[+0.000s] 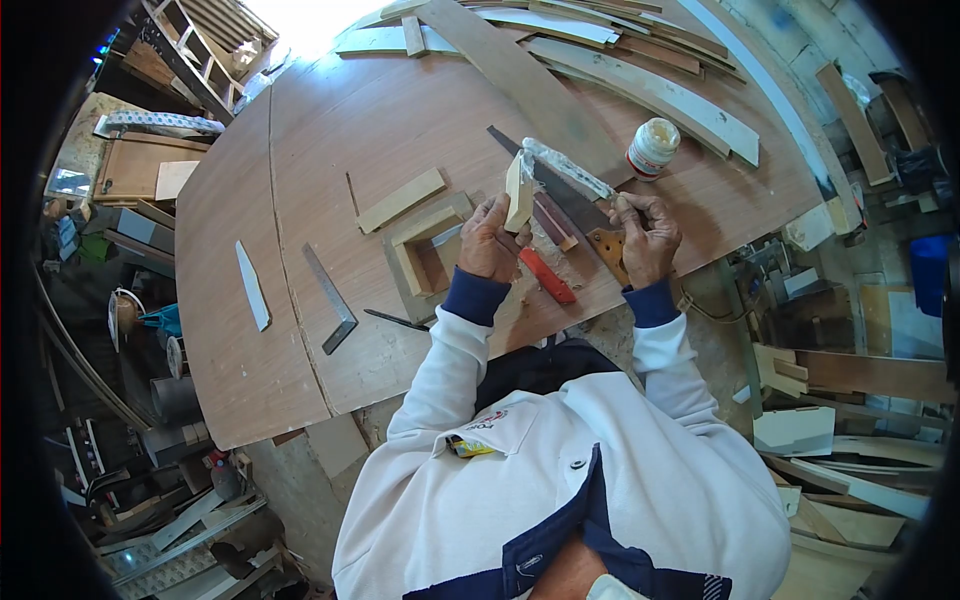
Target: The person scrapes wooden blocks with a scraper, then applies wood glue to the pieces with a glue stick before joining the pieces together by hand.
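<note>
My left hand (487, 238) is closed around a short wooden piece (519, 195), held raised over the table. In my right hand (648, 238) a thin stick (570, 170) coated in white glue is pinched, its far end right at the top of the wooden piece. Beneath both hands lies a handsaw (572, 200) with a wooden handle (608, 254). A red-handled tool (546, 276) rests between my wrists. Left of my left hand sits a small rectangular wooden frame (408, 262), with a loose wooden strip (402, 200) beyond it. An open glue jar (653, 149) stands past my right hand.
The brown tabletop (300, 160) carries a try square (328, 300), a white pointed strip (253, 285) and a dark thin tool (395, 320). Long boards (640, 95) are piled along the far side. Wood offcuts (850, 440) lie on the floor at right.
</note>
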Tool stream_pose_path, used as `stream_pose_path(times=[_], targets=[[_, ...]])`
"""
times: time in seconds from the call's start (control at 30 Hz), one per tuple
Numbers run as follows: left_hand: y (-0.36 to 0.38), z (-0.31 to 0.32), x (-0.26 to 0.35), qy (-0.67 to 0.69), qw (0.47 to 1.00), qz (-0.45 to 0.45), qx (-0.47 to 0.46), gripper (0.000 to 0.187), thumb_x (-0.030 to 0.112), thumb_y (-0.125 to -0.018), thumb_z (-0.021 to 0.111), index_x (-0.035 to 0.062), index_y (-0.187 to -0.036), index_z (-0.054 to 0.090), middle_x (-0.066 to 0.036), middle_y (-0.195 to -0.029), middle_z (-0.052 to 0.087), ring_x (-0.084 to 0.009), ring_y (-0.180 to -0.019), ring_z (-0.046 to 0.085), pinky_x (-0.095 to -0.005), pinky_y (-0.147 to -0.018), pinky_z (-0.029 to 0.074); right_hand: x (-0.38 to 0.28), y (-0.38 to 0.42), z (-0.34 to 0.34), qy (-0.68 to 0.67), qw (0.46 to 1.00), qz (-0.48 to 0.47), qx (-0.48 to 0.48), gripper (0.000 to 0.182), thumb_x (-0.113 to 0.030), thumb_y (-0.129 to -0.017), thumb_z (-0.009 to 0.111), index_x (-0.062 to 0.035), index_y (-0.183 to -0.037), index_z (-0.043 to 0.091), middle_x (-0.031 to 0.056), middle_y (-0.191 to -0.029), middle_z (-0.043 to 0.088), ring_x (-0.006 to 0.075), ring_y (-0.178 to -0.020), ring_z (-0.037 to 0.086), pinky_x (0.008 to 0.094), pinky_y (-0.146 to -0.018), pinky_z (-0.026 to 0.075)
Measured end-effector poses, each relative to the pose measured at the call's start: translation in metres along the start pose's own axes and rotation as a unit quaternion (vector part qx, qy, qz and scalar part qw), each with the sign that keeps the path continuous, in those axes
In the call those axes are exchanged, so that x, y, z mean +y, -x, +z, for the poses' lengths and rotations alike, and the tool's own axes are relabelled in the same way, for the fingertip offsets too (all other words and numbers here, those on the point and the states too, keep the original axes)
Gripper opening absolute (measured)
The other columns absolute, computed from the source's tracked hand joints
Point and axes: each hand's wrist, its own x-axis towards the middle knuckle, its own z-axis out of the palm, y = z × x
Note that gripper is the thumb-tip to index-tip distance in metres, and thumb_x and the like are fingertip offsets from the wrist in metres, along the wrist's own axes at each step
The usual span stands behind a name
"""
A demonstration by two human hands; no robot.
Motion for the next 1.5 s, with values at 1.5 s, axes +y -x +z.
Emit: stream_pose_path(times=[1.5], targets=[[-0.028, -0.002, -0.005, -0.010, 0.999, -0.011, 0.044, 0.027, 0.024, -0.094, 0.059, 0.0001, -0.104, 0.055, -0.009, -0.088, 0.060, -0.0172, -0.069, 0.056, -0.0290, -0.061, 0.048, 0.005, 0.015, -0.035, -0.071, 0.994, 0.003, -0.084, 0.006, 0.000, -0.083, 0.068, -0.0017, -0.089, 0.066, 0.0051, -0.081, 0.066, 0.0066, -0.067, 0.059, 0.0211, -0.060, 0.048]])
